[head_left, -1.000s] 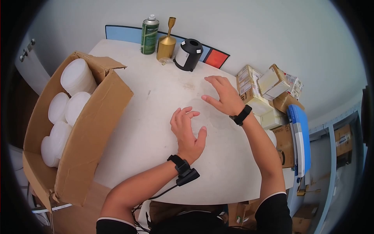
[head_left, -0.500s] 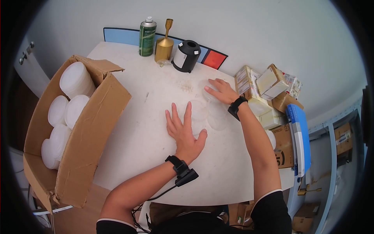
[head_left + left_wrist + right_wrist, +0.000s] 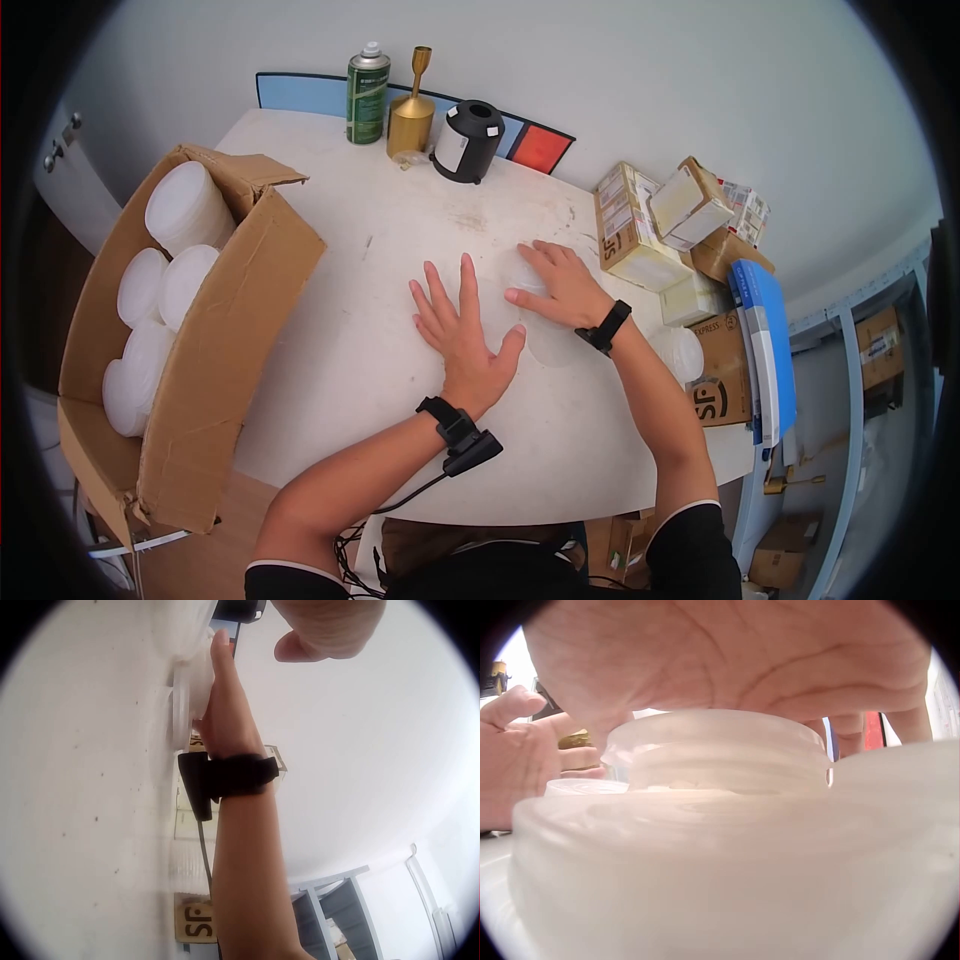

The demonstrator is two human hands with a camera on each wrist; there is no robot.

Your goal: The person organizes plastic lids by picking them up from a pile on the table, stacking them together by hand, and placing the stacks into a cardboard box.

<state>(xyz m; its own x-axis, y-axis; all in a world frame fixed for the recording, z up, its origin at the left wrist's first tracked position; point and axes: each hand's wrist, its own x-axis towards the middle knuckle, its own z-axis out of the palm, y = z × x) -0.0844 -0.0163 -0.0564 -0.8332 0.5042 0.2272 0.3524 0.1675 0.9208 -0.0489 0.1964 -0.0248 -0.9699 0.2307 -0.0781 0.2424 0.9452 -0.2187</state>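
Observation:
Several translucent round plastic lids or shallow tubs sit on the white table (image 3: 400, 440), faint against it in the head view. In the right wrist view a ridged translucent stack (image 3: 720, 754) is under the right palm, with a larger one (image 3: 705, 877) in front of it. The right hand (image 3: 565, 290) lies palm down over that stack, fingers extended and thumb reaching left. Just left of these pieces, the left hand (image 3: 465, 345) is held with spread fingers and its thumb out, gripping nothing. Both wrists wear black bands.
An open cardboard box (image 3: 245, 340) of white round tubs (image 3: 185, 205) stands left. At the back are a green spray can (image 3: 367, 95), a gold candleholder-like object (image 3: 410, 125) and a black cylinder (image 3: 478, 140). Small cartons (image 3: 630, 230) and blue folders (image 3: 765, 350) line the right.
The right hand has come down and nearer the person, onto the translucent pieces. The left hand's fingers have straightened and spread, with little shift in place.

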